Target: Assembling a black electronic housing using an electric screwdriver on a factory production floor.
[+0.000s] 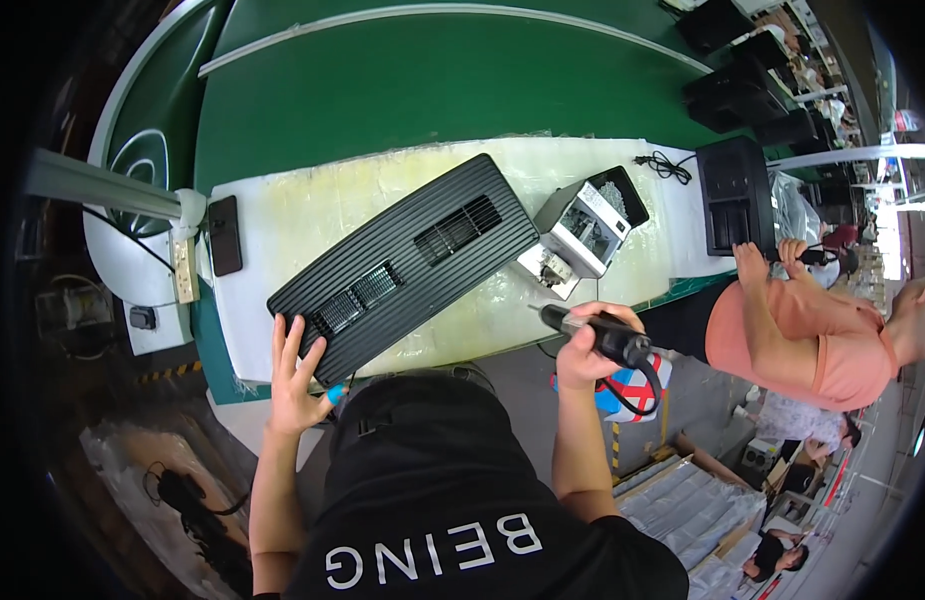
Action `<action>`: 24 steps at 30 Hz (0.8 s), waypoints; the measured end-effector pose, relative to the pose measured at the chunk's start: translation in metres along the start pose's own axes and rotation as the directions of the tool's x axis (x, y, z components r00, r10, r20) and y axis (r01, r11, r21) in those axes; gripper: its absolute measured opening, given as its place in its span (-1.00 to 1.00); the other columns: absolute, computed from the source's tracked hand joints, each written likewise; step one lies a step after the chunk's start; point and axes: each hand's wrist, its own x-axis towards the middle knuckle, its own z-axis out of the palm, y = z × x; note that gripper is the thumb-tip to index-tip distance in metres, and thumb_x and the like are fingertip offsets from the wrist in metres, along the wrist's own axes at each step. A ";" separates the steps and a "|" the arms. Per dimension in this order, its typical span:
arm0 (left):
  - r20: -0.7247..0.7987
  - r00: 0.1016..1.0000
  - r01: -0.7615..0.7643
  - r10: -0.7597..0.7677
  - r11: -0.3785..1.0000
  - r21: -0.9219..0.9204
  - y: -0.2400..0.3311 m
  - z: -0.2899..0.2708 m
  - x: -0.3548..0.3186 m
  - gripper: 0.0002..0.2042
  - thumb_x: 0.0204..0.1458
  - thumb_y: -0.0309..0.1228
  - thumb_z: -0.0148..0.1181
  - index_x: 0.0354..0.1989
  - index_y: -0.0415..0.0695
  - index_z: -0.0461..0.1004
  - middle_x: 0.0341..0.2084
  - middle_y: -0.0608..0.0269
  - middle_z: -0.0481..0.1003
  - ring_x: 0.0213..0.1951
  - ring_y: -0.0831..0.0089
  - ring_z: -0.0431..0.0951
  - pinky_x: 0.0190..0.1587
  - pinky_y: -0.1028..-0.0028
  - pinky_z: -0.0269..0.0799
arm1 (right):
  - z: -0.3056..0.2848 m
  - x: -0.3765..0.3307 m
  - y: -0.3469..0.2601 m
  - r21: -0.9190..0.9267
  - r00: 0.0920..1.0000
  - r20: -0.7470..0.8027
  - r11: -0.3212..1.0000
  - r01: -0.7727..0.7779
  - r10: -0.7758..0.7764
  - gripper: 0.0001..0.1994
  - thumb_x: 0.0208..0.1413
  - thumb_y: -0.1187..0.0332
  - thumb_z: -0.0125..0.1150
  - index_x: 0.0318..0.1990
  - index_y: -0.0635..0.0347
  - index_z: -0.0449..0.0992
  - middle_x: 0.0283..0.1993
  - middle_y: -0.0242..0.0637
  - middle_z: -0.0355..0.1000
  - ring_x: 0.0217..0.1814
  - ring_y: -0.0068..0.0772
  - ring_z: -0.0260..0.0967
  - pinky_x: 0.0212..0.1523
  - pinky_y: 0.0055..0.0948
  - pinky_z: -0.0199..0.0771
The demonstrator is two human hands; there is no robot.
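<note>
A long black ribbed panel (pixel 407 270) with two grilled openings lies at a slant on the white padded mat. My left hand (pixel 297 390) rests its spread fingers on the panel's near-left end; blue tape is around the thumb. My right hand (pixel 580 362) grips a black corded electric screwdriver (pixel 619 343) above the table's near edge. Its bit points left, apart from the panel. Just beyond it stands a small metal screw feeder (pixel 588 240), beside a black bin (pixel 636 207) holding small, shiny pieces too small to name.
A dark phone (pixel 225 235) lies on the mat's left end. Toward the right are a coiled black cord (pixel 670 166) and a black housing (pixel 734 200), where a co-worker in an orange top (pixel 782 330) has both hands. A green belt (pixel 422 75) runs behind the mat.
</note>
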 end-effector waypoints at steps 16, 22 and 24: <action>-0.068 0.961 -0.258 0.270 0.955 0.144 -0.034 0.012 0.001 -0.38 -0.05 0.10 0.16 0.07 -0.11 0.42 0.16 -0.16 0.29 0.27 -0.14 0.17 0.25 -0.21 -0.12 | 0.013 0.010 -0.030 -0.057 1.000 -0.010 0.998 0.005 -0.006 -0.51 0.08 0.12 0.27 -0.05 0.25 0.20 -0.48 -0.17 0.39 -0.48 -0.35 0.38 -0.39 -0.41 0.49; -0.290 0.891 -0.313 0.350 0.935 0.165 -0.039 0.034 0.001 -0.44 0.01 0.15 -0.01 -0.07 -0.10 0.50 0.01 -0.14 0.42 0.10 -0.06 0.38 0.21 -0.17 0.00 | 0.055 0.034 -0.133 0.275 0.986 0.054 0.951 0.140 -0.161 -0.40 0.14 0.12 0.21 0.15 0.27 0.07 -0.07 0.03 0.31 -0.45 -0.19 0.41 -0.54 -0.32 0.48; -0.297 0.882 -0.332 0.365 0.930 0.157 -0.040 0.035 0.004 -0.45 0.03 0.14 -0.03 -0.05 -0.07 0.49 0.02 -0.11 0.42 0.10 -0.03 0.38 0.20 -0.15 0.03 | 0.048 0.031 -0.145 0.508 0.953 0.235 0.860 0.046 -0.190 -0.33 0.14 0.26 0.20 0.28 0.20 -0.07 0.14 -0.06 0.15 -0.45 -0.14 0.40 -0.58 -0.30 0.49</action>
